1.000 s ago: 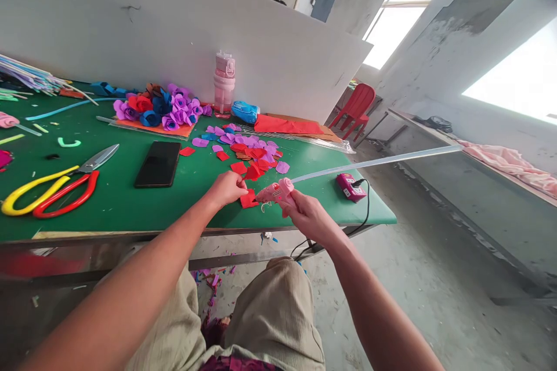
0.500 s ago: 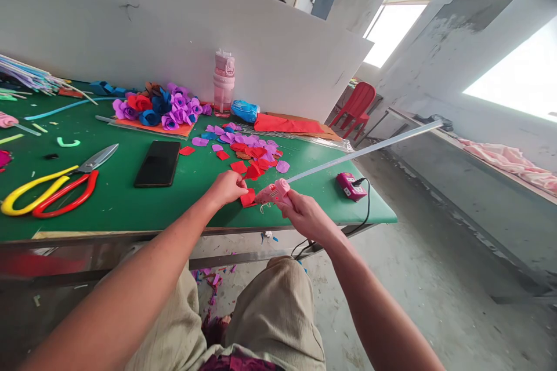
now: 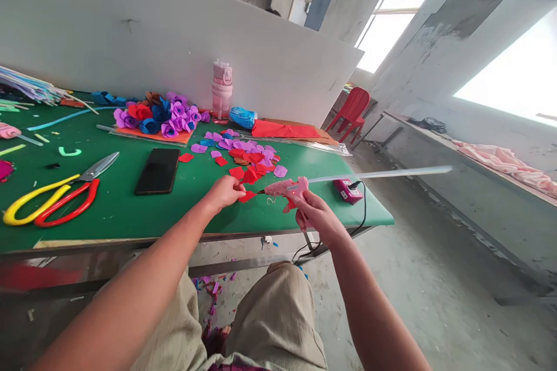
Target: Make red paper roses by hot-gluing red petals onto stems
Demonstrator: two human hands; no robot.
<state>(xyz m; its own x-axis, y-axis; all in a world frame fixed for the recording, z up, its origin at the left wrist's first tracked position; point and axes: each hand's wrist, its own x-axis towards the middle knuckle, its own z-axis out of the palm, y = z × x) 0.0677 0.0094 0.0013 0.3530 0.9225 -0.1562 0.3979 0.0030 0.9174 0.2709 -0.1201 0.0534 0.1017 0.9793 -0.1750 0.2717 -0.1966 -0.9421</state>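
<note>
My left hand (image 3: 225,192) pinches a small red petal (image 3: 247,196) over the front part of the green table. My right hand (image 3: 314,213) is wrapped round the grip of a pink glue gun (image 3: 287,188), whose dark nozzle points left at the petal's right edge. Out of the gun's back a long translucent glue stick (image 3: 383,174) reaches to the right. Just beyond my hands lie loose red petals (image 3: 256,169) and purple petals (image 3: 250,146).
Scissors (image 3: 89,182), a black phone (image 3: 157,171) and a heap of paper flowers (image 3: 163,113) lie left on the green table (image 3: 209,217). A pink bottle (image 3: 221,93) stands behind. A magenta power box (image 3: 348,191) with a cable sits right.
The glue gun has turned to lie nearly level, its stick swinging down on the right. Its nozzle now shows beside the red petal, which is tilted flatter in my left fingers.
</note>
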